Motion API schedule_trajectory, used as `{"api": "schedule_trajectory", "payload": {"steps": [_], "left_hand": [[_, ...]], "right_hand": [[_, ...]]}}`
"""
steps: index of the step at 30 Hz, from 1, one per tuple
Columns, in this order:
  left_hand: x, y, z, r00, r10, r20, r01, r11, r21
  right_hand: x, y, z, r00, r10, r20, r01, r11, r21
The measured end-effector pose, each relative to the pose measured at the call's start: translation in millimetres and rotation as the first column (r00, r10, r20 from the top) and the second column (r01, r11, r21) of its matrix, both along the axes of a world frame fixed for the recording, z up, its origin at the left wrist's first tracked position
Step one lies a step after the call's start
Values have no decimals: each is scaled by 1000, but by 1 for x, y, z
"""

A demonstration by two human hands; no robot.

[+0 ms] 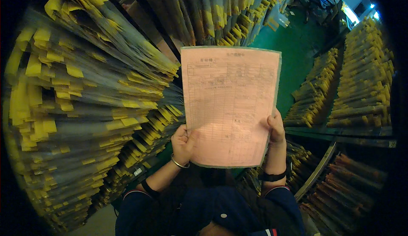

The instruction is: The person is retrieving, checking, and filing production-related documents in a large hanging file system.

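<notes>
A pink printed form in a clear plastic sleeve [229, 104] is held up in front of me, its table of rows and columns facing me. My left hand [183, 144] grips its lower left edge, thumb on the front and fingers curled behind. On the opposite edge, somewhat higher, my right hand [276, 126] pinches the sleeve in the same way. A metal bangle [179, 162] circles my left wrist, and a dark band [273, 176] is around my right forearm. The sheet hides part of the shelves behind it.
Tightly packed grey sleeves with yellow tabs [85, 91] fill the rack close on my left. More hang straight ahead [216, 10]. Racks of yellow-tabbed sleeves [361, 78] stand at right, above reddish-brown ones [344, 185]. A green floor aisle [293, 36] runs between, toward a bright screen [350, 15].
</notes>
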State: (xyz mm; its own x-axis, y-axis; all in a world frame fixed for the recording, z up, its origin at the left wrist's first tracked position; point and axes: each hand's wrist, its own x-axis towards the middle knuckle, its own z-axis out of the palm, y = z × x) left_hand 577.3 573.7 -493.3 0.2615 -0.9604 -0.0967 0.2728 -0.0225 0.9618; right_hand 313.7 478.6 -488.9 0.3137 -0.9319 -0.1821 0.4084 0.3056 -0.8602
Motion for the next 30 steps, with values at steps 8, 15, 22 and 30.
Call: {"api": "schedule_trajectory", "payload": {"steps": [8,15,22,30], "left_hand": [[-12,-15,-7,998,69,-4,-69,997,15],[-20,-22,-6,997,75,-1,-75,997,-6],[-21,-27,-11,998,61,-21,-61,998,-22],[-2,-43,-98,993,-81,85,62,976,206]], "right_hand": [[-1,-10,12,998,64,1,-64,998,10],[-12,-7,-5,991,125,-38,-122,990,75],[-17,-11,-6,993,106,-44,-101,989,106],[-19,-13,-132,976,-45,-211,120,926,357]]}}
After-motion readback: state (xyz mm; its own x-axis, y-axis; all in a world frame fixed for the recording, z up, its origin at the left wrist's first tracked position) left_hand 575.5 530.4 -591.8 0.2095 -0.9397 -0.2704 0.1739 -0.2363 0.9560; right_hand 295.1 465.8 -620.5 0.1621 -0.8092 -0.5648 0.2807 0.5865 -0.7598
